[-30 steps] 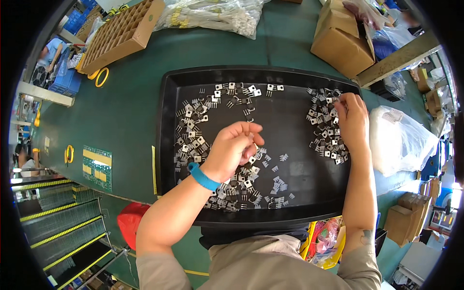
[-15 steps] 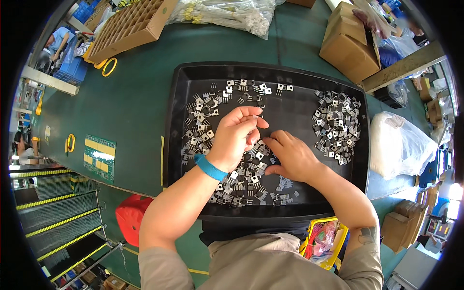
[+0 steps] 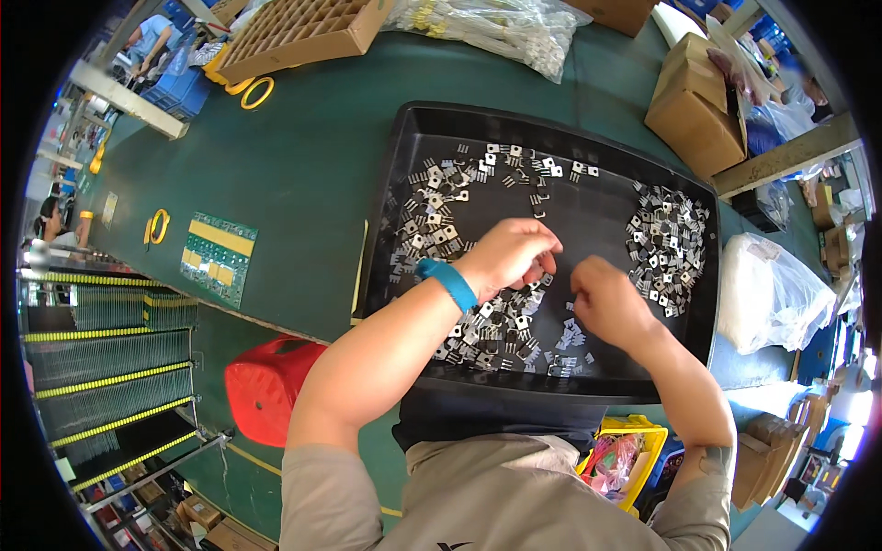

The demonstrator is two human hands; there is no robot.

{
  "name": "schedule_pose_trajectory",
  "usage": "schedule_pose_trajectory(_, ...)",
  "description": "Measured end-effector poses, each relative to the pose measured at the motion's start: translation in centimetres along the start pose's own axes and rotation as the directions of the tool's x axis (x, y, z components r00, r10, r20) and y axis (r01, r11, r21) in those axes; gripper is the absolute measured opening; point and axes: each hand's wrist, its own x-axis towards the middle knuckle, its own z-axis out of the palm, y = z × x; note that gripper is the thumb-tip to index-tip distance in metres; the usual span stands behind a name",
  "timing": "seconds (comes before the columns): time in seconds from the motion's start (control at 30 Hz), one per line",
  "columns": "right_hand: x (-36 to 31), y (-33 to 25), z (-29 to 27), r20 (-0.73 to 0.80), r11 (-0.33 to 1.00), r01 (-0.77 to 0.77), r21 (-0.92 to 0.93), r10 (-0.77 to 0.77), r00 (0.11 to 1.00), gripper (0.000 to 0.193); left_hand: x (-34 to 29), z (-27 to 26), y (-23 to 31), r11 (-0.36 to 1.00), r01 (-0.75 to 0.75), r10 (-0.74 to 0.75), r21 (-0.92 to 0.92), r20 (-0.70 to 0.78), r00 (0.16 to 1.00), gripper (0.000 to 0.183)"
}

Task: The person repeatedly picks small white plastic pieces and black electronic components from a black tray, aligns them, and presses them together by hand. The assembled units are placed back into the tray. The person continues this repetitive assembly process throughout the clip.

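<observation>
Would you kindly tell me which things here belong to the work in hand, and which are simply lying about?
Part of the work, it seems:
black tray, under both hands
three-legged components in it
small grey pieces in it

Apparently just lying about:
green circuit board
red stool
cardboard box
whitish plastic bag

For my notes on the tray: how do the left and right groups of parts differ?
The left group sweeps in a long curve; the right group is a compact patch. The left hand partly covers the left group; the right group is uncovered. Both contain black-and-silver parts inside the black tray.
</observation>
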Motion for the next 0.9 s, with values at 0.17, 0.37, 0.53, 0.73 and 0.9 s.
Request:
schedule_pose_trajectory(0.17,4.6,-5.5,-2.1,-0.214,0.926,0.024,0.376,0.062,0.975,0.017,-2.2,-0.1,1.2,0.975,0.035,-0.001,-0.218,0.156,0.988,0.039)
schedule_pose_trajectory(0.37,6.4,-8.0,0.2,-0.224,0.894,0.398,0.208,-0.352,0.909,0.016,-8.4,-4.5,4.1,0.919,-0.287,0.207,-0.271,-0.288,0.935,0.03)
schedule_pose_trajectory(0.53,7.0,-10.5,5.7,0.227,0.815,0.579,-0.021,-0.56,0.797,0.025,-11.0,-6.4,3.2,0.825,-0.424,0.314,-0.375,-0.319,0.894,0.028)
schedule_pose_trajectory(0.73,6.9,-9.4,8.2,0.311,0.79,0.604,-0.104,-0.551,0.774,0.02,-12.2,-6.8,1.7,0.829,-0.408,0.308,-0.383,-0.295,0.904,0.028)
schedule_pose_trajectory(0.9,5.6,-8.7,7.6,0.334,0.799,0.575,-0.176,-0.501,0.798,0.014,-12.3,-7.0,1.4,0.85,-0.379,0.287,-0.367,-0.282,0.916,0.027)
